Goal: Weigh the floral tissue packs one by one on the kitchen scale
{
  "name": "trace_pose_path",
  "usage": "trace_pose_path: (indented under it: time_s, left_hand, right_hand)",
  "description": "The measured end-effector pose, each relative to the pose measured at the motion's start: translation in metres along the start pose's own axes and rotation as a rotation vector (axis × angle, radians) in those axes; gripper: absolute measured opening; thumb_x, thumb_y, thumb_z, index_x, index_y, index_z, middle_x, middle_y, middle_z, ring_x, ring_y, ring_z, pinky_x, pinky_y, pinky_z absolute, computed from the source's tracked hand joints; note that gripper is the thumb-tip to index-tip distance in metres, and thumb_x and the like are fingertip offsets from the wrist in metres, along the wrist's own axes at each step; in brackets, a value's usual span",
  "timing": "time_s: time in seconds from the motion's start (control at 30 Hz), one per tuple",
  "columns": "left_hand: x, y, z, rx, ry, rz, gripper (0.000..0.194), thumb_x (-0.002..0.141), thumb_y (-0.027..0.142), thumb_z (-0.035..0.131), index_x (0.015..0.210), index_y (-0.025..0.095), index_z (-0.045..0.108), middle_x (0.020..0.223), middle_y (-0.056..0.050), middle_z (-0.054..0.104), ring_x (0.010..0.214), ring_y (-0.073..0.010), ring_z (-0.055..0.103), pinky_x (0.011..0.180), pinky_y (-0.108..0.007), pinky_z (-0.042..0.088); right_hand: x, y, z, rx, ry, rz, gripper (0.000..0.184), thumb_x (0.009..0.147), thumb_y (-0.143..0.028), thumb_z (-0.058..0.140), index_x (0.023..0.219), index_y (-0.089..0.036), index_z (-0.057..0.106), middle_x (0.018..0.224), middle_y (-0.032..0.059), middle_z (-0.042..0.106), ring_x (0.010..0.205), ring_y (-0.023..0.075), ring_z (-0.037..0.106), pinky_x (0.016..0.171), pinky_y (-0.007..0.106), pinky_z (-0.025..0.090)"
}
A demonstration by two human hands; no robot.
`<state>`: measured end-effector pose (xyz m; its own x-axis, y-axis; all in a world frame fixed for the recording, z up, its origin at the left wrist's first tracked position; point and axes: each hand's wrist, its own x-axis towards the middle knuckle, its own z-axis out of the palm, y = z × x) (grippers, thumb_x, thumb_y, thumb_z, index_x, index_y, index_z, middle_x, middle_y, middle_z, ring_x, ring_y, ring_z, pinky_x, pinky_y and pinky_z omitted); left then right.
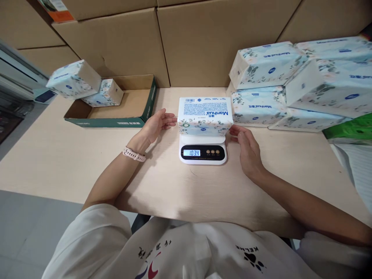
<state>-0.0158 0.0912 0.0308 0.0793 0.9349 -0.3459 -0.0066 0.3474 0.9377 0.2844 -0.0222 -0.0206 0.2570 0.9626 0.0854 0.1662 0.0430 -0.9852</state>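
Observation:
A pack of Manhua tissues point(205, 115) lies flat on a small white kitchen scale point(202, 152), whose lit display reads 1034. My left hand point(157, 124) rests just left of the pack, fingers stretched out and slightly apart, tips close to the pack's left side. My right hand point(247, 149) lies on the table at the pack's right, fingers loosely extended toward its lower corner. Neither hand grips anything. A pale watch band circles my left wrist.
A shallow cardboard tray with green sides point(116, 106) at the back left holds two tissue packs point(87, 85). A stack of several tissue packs point(293, 85) fills the back right. Large cardboard boxes point(203, 38) line the wall behind. The table's near edge runs just before my chest.

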Motion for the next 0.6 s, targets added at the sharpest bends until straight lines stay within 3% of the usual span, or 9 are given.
trace_pose_path:
  time_s: [0.2,0.6]
  left_hand:
    - [0.0037,-0.0017,-0.0019,-0.023,0.001,-0.014,0.036,0.100,0.049,0.057,0.092,0.016,0.068,0.090,-0.012,0.079,0.089,-0.0222,0.073,0.086,-0.034,0.055]
    - [0.0072,-0.0046,-0.0057,0.003,-0.018,-0.005,0.037,0.099,0.053,0.061,0.092,0.018,0.068,0.091,-0.013,0.078,0.094,-0.0249,0.075,0.091,-0.036,0.057]
  right_hand:
    - [0.0004,0.0020,-0.0007,-0.006,-0.001,-0.021,0.056,0.100,-0.077,0.053,0.131,-0.034,0.070,0.145,0.0062,0.073,0.141,0.0305,0.067,0.129,0.061,0.048]
    - [0.0004,0.0065,-0.0014,0.030,-0.011,-0.018,0.058,0.099,-0.076,0.058,0.139,-0.036,0.069,0.152,0.0052,0.070,0.146,0.0302,0.064,0.133,0.062,0.044]
